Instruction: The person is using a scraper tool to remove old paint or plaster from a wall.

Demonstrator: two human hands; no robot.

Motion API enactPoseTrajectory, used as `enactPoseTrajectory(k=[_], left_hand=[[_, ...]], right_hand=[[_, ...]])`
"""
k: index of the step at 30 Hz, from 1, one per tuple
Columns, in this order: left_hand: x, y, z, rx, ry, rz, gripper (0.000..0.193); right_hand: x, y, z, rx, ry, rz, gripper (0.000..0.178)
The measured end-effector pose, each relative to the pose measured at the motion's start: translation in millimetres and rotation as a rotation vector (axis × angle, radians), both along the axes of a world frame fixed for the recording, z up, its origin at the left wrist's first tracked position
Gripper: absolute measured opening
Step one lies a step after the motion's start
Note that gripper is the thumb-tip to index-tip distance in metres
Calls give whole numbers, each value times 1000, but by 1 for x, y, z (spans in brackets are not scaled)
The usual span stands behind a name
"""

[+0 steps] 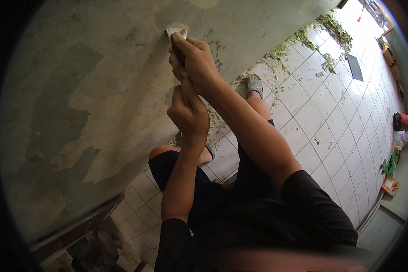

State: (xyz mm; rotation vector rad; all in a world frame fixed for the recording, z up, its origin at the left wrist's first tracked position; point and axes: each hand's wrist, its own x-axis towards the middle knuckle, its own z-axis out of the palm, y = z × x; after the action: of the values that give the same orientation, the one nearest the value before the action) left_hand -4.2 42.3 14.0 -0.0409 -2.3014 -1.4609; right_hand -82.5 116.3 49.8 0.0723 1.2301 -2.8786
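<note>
My right hand [197, 61] is closed round the dark handle of a scraper [177, 32], with its thumb laid along the tool toward the blade. The scraper's flat, pale blade edge meets the wall [122, 59], where patches of paint and bare plaster show. Just below, my left hand [189, 111] is closed, its fingers bunched at the lower end of the handle and touching the right hand. The handle's end is hidden by the fingers. Both arms reach up and forward to the wall.
Peeled flakes [299, 41] litter the white tiled floor [303, 118], thickest along the wall's foot. A dark flat sheet [355, 67] lies farther right. Boxes, a red object [403, 121] and an orange packet [389, 185] line the right side. Dark clutter [97, 251] sits at lower left.
</note>
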Motion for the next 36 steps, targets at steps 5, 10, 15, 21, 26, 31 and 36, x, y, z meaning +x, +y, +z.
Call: enactPoseTrajectory(k=[5, 10, 15, 21, 26, 31, 36], left_hand=[[-7, 0, 0, -28, 75, 10, 43], [-10, -2, 4, -48, 54, -21, 42], [-5, -2, -3, -22, 82, 20, 44], [-10, 1, 12, -69, -34, -23, 44], [-4, -1, -3, -5, 97, 24, 45], [-15, 1, 12, -104, 86, 10, 43], [-4, 1, -14, -33, 140, 62, 45]], right_hand=[[-1, 1, 2, 21, 20, -18, 34], [-5, 0, 3, -2, 40, -51, 34], [-3, -2, 2, 28, -3, -14, 33], [-3, 3, 10, 79, 43, -74, 36], [2, -3, 4, 104, -12, 11, 36], [-12, 6, 19, 29, 60, -51, 37], [-2, -6, -2, 106, 10, -7, 37]])
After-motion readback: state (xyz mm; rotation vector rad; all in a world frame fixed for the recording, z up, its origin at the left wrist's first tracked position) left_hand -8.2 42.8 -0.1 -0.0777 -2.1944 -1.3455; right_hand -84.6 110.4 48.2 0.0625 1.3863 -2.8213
